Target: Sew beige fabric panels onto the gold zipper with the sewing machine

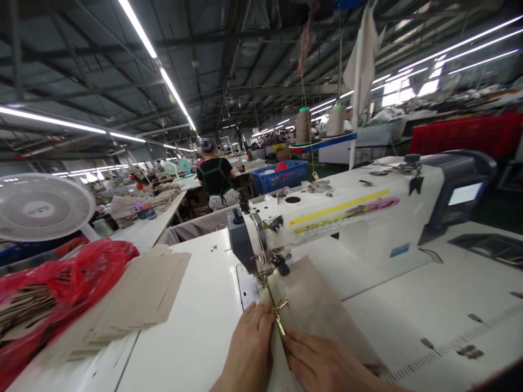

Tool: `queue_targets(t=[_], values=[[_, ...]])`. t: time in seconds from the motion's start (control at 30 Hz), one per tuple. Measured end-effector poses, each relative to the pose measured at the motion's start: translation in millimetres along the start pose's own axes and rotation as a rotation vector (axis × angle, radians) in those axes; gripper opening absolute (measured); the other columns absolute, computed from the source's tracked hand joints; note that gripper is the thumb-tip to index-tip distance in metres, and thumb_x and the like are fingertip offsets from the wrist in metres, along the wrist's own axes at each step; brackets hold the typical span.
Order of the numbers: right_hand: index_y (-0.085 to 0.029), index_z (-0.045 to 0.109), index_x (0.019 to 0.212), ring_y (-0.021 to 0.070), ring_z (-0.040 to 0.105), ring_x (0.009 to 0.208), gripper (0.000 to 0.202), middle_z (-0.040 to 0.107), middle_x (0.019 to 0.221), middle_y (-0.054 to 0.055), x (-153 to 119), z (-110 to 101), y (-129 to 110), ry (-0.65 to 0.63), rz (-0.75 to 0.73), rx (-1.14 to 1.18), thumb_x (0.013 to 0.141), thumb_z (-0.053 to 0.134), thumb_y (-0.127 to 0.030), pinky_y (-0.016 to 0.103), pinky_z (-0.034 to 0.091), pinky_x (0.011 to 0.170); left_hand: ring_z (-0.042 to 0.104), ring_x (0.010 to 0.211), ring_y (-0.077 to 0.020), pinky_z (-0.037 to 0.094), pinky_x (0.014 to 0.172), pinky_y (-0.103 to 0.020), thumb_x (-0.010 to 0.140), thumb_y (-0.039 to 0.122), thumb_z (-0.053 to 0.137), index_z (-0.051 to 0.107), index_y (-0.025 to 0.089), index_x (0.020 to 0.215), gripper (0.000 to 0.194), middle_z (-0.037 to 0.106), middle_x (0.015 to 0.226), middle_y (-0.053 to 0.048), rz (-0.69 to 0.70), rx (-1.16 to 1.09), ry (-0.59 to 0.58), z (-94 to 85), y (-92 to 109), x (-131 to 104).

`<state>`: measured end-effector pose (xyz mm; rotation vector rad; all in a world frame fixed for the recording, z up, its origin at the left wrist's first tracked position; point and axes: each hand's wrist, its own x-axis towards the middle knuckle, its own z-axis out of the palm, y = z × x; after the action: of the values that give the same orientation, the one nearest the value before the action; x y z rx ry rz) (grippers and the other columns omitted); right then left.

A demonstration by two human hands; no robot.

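A white sewing machine (343, 218) stands on the white table, its needle area over a beige fabric piece (322, 305). A gold zipper (281, 322) with a gold pull (282, 302) runs along the fabric's left edge toward the presser foot. My left hand (251, 343) lies left of the zipper, just in front of the foot, fingers close together and pressing down. On the zipper's right side, my right hand (316, 356) has its fingertips at the zipper and fabric edge, fingers together. The undersides of both hands are hidden.
Beige cut pieces (143, 288) lie stacked at the left beside a red plastic bag (81, 272). A white fan (44, 207) stands behind them. Thread cones (303, 128) sit behind the machine. Farther back are a blue crate (280, 177) and a person (216, 174) facing away.
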<state>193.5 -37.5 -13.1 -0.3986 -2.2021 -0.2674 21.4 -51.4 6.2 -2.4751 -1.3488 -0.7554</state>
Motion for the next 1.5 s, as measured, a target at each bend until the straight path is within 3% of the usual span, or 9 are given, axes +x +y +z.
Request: queue_targets(t=[0.17,0.3,0.53,0.8,1.03,1.13,1.23,1.37,1.5], values=[[-0.01,0.068,0.084,0.0187,0.065,0.084,0.036,0.07,0.089,0.01,3,1,6,-0.01,0.049,0.069,0.088,0.033,-0.002,0.024,0.054,0.082,0.062,0.102,-0.025,0.053,0.089,-0.043,0.069,-0.001,0.042,0.057,0.015,0.098,0.037,0.065,0.109,-0.014,-0.021,0.002,-0.011,1.4,-4,2],[-0.012,0.068,0.087,0.02,0.065,0.087,0.033,0.07,0.091,0.011,3,1,11,-0.107,0.071,0.084,0.088,0.036,-0.006,0.026,0.054,0.084,0.062,0.101,-0.0242,0.053,0.09,-0.042,0.07,-0.002,0.04,0.057,0.014,0.098,0.036,0.065,0.105,-0.014,-0.024,-0.032,-0.002,0.1,-5,8],[-0.006,0.068,0.092,0.0207,0.062,0.094,0.044,0.068,0.095,0.015,10,-6,20,-0.108,0.069,0.126,0.093,0.025,-0.012,0.026,0.049,0.092,0.062,0.099,-0.0241,0.056,0.084,-0.037,0.076,0.001,0.039,0.057,0.012,0.101,0.032,0.063,0.102,-0.015,-0.022,-0.06,-0.01,2.3,-8,13],[-0.001,0.066,0.099,0.0232,0.058,0.102,0.034,0.065,0.104,0.018,16,-9,26,-0.22,0.069,0.125,0.087,0.035,-0.007,0.03,0.043,0.098,0.061,0.1,-0.0248,0.056,0.084,-0.038,0.079,0.001,0.034,0.057,0.008,0.105,0.035,0.062,0.105,-0.017,0.024,0.037,-0.044,-0.1,-13,21],[0.0,0.062,0.106,0.025,0.053,0.111,0.031,0.061,0.112,0.02,15,-5,31,-0.281,0.107,0.217,0.08,0.046,-0.007,0.033,0.041,0.1,0.054,0.111,-0.0278,0.052,0.089,-0.044,0.072,-0.002,0.035,0.054,0.007,0.113,0.046,0.058,0.117,-0.019,0.009,0.045,-0.164,3.9,-22,18],[-0.004,0.061,0.108,0.0252,0.054,0.109,0.03,0.062,0.112,0.017,22,-16,32,-0.324,0.222,0.33,0.083,0.056,-0.02,0.033,0.043,0.097,0.054,0.111,-0.0275,0.049,0.093,-0.046,0.07,-0.001,0.038,0.055,0.007,0.113,0.046,0.057,0.117,-0.018,-0.047,0.01,-0.19,3.8,-22,19],[-0.013,0.063,0.098,0.0231,0.06,0.092,0.021,0.065,0.097,0.01,36,-18,40,-0.385,0.405,0.376,0.087,0.053,-0.027,0.035,0.049,0.083,0.056,0.105,-0.0269,0.047,0.094,-0.047,0.071,0.002,0.041,0.059,0.011,0.106,0.04,0.06,0.111,-0.015,-0.102,-0.01,-0.215,-0.7,-18,24],[-0.014,0.062,0.091,0.0247,0.06,0.083,0.014,0.064,0.09,0.01,56,3,58,-0.411,0.666,0.139,0.083,0.055,-0.023,0.035,0.047,0.074,0.055,0.106,-0.0268,0.044,0.096,-0.048,0.071,0.003,0.042,0.06,0.012,0.104,0.039,0.06,0.11,-0.014,-0.133,0.029,-0.256,-6.6,-14,28],[-0.015,0.063,0.083,0.0224,0.063,0.077,0.008,0.067,0.08,0.007,65,23,73,-0.469,0.761,0.104,0.077,0.059,-0.019,0.029,0.047,0.07,0.054,0.109,-0.028,0.041,0.099,-0.048,0.07,0.002,0.041,0.059,0.009,0.11,0.044,0.058,0.116,-0.017,-0.145,0.071,-0.302,-5.8,-15,26]])
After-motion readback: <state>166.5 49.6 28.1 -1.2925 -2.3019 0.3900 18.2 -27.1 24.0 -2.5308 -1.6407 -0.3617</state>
